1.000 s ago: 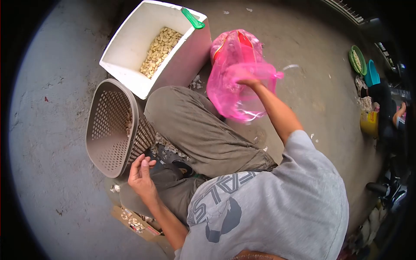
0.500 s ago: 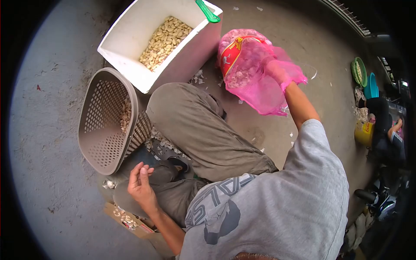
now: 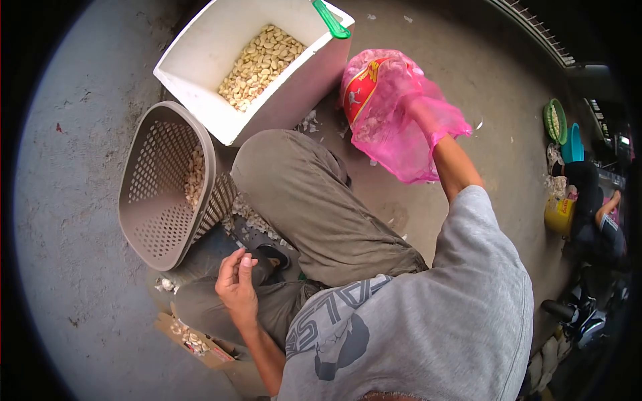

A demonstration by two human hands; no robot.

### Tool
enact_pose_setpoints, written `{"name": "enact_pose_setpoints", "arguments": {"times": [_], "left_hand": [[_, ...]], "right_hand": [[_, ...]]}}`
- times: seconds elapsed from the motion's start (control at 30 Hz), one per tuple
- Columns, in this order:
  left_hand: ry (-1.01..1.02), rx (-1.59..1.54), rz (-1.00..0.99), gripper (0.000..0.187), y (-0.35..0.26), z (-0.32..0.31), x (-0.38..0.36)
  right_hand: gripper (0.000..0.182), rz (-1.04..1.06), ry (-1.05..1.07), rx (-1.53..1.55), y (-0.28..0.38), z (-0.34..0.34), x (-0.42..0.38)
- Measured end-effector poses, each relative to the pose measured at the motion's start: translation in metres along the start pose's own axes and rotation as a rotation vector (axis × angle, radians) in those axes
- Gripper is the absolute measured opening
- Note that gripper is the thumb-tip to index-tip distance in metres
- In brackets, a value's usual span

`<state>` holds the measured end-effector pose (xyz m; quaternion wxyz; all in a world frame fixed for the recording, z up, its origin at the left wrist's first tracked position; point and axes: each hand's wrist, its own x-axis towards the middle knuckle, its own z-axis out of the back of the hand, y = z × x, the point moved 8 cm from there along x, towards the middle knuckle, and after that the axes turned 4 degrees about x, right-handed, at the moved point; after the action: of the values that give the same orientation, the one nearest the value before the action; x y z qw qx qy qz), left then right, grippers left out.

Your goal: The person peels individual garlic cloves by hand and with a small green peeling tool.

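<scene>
My right hand (image 3: 420, 112) is inside a pink mesh bag (image 3: 394, 150). Its fingers are hidden by the netting and the bag's pale, bulb-like contents, which look like garlic. A red and yellow label (image 3: 362, 90) is on the bag's side. Above my folded leg, my left hand (image 3: 237, 284) is raised with its fingers curled toward the thumb. A tiny pale bit shows at those fingertips, too small to name. Nearby stands a grey-brown perforated basket (image 3: 160, 230), tilted, with peelings or cloves inside. Beyond my knee, a white foam box (image 3: 194, 73) holds many pale cloves (image 3: 261, 67).
A green-handled tool (image 3: 331, 20) hangs over the foam box's rim. Pale peelings (image 3: 251, 217) litter the floor beside the basket. A cardboard box (image 3: 214, 357) with scraps lies at lower left. At far right are a green basket (image 3: 555, 120), a yellow bucket (image 3: 559, 215) and another person (image 3: 588, 200).
My left hand has moved right, closer to my body, and its fingers are more curled. My right hand stays in the mesh bag, with the forearm shifted slightly left.
</scene>
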<state>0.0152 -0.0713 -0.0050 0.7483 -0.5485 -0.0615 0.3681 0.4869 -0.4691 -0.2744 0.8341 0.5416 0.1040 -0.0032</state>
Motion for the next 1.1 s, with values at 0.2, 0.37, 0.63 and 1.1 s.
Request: {"name": "enact_pose_setpoints", "arguments": {"times": [0.2, 0.37, 0.63, 1.1], "left_hand": [[0.017, -0.014, -0.037, 0.023, -0.018, -0.013, 0.004], [0.058, -0.037, -0.103, 0.022, -0.022, -0.021, -0.001], [0.089, 0.016, -0.244, 0.022, -0.042, -0.017, -0.003], [0.188, -0.427, -0.342, 0.037, -0.063, -0.03, -0.04]], "right_hand": [[0.039, -0.499, 0.219, 0.786, -0.039, -0.034, -0.034], [0.036, -0.238, 0.156, 1.001, 0.013, -0.01, -0.161], [0.024, -0.614, -0.14, 1.285, -0.122, 0.073, -0.286], [0.039, 0.025, 0.477, 1.008, 0.319, -0.031, -0.302]]}}
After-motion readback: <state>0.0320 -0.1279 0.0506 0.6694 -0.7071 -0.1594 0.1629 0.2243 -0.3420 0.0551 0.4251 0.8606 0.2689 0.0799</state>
